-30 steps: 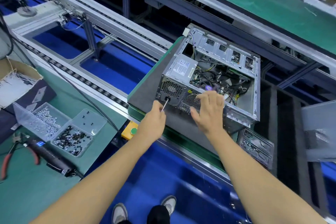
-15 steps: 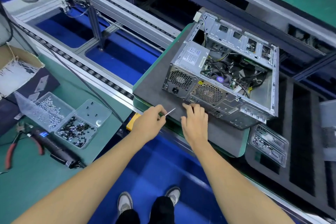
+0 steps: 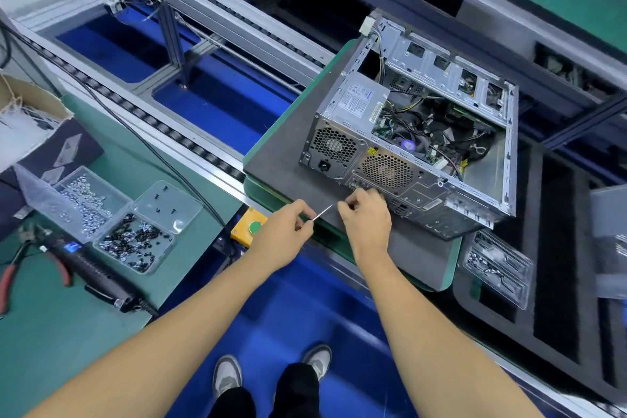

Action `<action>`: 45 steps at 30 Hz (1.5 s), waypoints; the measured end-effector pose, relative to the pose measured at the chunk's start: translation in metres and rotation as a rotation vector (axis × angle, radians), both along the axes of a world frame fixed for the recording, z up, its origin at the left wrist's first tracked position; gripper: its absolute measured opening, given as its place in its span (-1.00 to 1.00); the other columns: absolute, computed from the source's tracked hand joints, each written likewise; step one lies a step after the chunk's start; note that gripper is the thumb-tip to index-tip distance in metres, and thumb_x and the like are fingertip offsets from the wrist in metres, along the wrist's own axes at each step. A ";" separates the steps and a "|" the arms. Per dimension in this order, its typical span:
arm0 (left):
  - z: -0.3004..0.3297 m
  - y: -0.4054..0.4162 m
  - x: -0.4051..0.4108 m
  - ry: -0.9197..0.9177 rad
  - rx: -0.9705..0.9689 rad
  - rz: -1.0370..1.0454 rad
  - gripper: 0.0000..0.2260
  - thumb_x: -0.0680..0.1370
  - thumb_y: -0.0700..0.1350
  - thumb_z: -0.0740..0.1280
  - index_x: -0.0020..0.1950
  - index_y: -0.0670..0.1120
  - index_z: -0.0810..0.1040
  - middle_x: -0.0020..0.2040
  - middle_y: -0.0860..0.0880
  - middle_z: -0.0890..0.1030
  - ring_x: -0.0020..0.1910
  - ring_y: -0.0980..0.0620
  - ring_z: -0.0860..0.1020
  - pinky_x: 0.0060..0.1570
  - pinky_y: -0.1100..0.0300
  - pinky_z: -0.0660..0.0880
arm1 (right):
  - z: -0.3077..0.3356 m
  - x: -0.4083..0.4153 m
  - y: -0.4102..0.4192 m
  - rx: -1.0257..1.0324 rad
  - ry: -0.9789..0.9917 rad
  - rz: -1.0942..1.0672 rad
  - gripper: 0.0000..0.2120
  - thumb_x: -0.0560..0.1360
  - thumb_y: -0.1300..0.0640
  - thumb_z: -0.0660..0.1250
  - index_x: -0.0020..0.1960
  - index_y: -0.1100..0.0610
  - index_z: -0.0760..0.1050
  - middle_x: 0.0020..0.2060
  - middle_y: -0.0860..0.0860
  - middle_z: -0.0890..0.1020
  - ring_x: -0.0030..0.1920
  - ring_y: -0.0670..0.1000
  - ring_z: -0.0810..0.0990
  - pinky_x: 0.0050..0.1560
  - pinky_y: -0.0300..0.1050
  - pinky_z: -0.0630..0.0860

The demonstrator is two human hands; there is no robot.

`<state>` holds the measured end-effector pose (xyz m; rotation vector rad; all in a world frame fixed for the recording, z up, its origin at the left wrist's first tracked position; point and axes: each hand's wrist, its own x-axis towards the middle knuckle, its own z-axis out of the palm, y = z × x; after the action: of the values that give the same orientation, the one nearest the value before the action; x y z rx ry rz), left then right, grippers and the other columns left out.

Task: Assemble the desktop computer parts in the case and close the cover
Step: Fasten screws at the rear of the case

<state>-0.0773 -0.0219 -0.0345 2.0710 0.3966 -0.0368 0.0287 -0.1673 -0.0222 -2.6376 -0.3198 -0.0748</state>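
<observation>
The computer case [image 3: 410, 132] lies on its side on the grey padded surface [image 3: 281, 163] right of centre, its open side facing up so the power supply, cables and board inside show; no cover is on it, so by my reading the assembly is at a fastening or tying stage, with closing not yet begun. A grey panel [image 3: 610, 241] at the right edge may be the cover, though too little shows to tell. On the green surface [image 3: 51, 332] to the left, a clear divided tray [image 3: 112, 224] holds silver screws in its far compartment and black ones in the near one; its open lid carries a few loose black screws. A second clear tray [image 3: 498, 268] of small parts lies right of the case. The left hand [image 3: 281, 234] pinches a thin white strip [image 3: 322, 213]; the right hand [image 3: 366, 220], fingers curled, nips the strip's far end beside the rear panel. Next, the strip likely needs guiding to its place.
</observation>
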 end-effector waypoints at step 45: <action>0.035 -0.003 0.009 0.264 -1.031 0.077 -0.67 0.61 0.12 0.31 -0.03 -0.16 0.57 -0.35 0.08 0.58 -0.48 0.19 0.39 -0.59 0.36 0.25 | 0.023 -0.027 0.000 0.886 0.577 0.171 -0.84 0.44 0.22 0.32 -0.31 0.09 0.51 -0.43 0.09 0.47 -0.44 -0.05 0.35 -0.45 -0.22 0.30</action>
<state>-0.0679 -0.0251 0.0004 1.0304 0.4821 -0.3890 0.0017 -0.1677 0.0003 -1.6498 -0.2315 0.4813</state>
